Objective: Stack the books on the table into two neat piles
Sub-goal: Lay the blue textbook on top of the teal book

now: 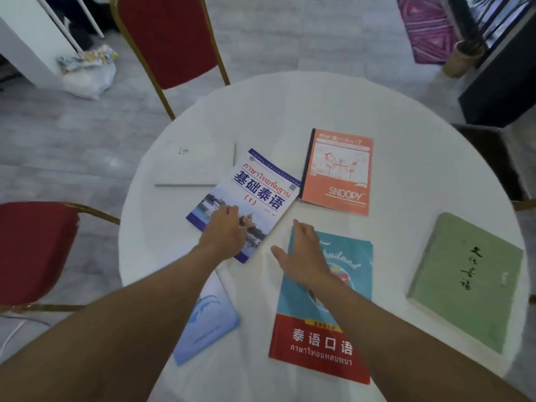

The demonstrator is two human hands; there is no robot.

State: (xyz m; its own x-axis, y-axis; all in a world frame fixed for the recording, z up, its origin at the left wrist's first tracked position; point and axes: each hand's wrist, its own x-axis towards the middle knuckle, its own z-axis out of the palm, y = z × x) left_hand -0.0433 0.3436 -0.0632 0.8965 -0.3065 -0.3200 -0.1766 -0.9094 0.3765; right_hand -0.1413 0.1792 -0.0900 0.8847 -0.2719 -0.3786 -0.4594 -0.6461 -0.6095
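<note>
Here, orange notebook (pixel 338 172) reads "SNOOPY"; teal book (pixel 342 300) reads "Thailand".

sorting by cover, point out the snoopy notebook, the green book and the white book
snoopy notebook (pixel 338 172), head view, middle of its orange cover
green book (pixel 467 281), head view, middle of its cover
white book (pixel 194 165), head view, middle of its plain cover

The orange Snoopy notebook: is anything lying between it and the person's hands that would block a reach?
Nothing visible does. The Snoopy notebook lies uncovered at the far side of the table. The left hand rests on the blue-and-white textbook, the right hand on the teal-and-red book; only bare white tablecloth separates the right hand from the notebook.
</note>
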